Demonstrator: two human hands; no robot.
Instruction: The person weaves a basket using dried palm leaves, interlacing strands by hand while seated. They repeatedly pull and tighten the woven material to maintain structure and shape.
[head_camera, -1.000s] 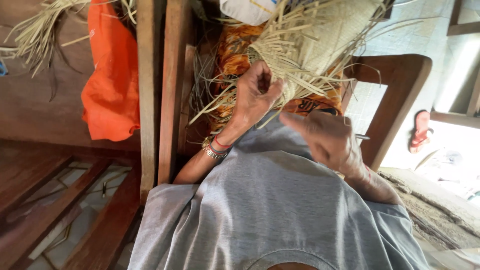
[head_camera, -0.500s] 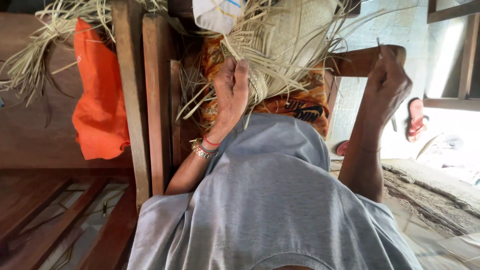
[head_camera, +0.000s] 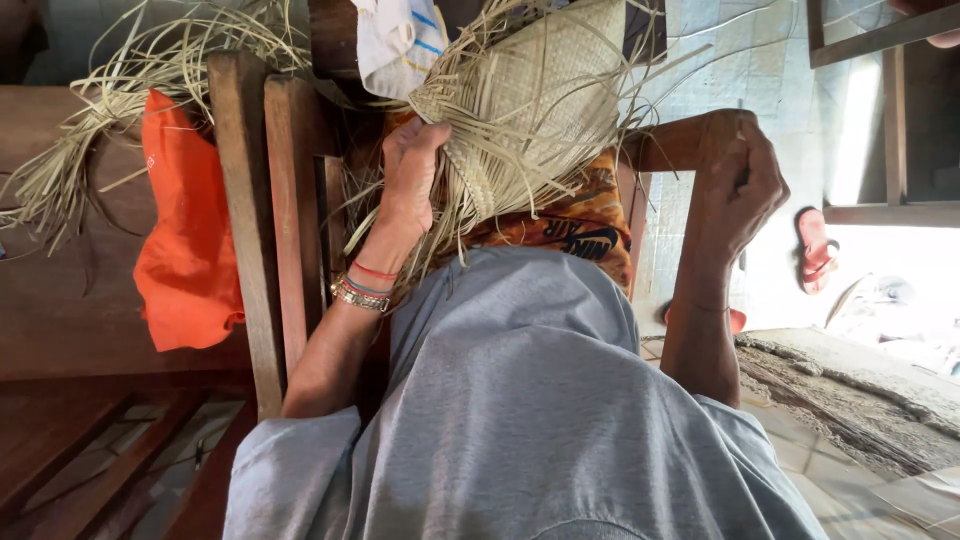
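A half-woven straw mat (head_camera: 545, 90) with loose strips sticking out lies on my lap, over orange patterned cloth (head_camera: 575, 225). My left hand (head_camera: 412, 175), with bracelets at the wrist, grips the mat's lower left edge among the loose straw strips. My right hand (head_camera: 740, 180) is closed over the end of the wooden chair arm (head_camera: 670, 145) at the right, away from the mat. My grey shirt fills the lower middle of the view.
An orange cloth (head_camera: 185, 240) hangs on the wooden chair frame (head_camera: 240, 220) at the left, with a bundle of loose straw (head_camera: 90, 130) above it. A white cloth (head_camera: 395, 40) lies at the top. A red sandal (head_camera: 815, 250) sits on the tiled floor at the right.
My right hand left the weaving, swung out to the right and closed on the chair arm. My left hand stayed on the mat's edge. The view shifted.
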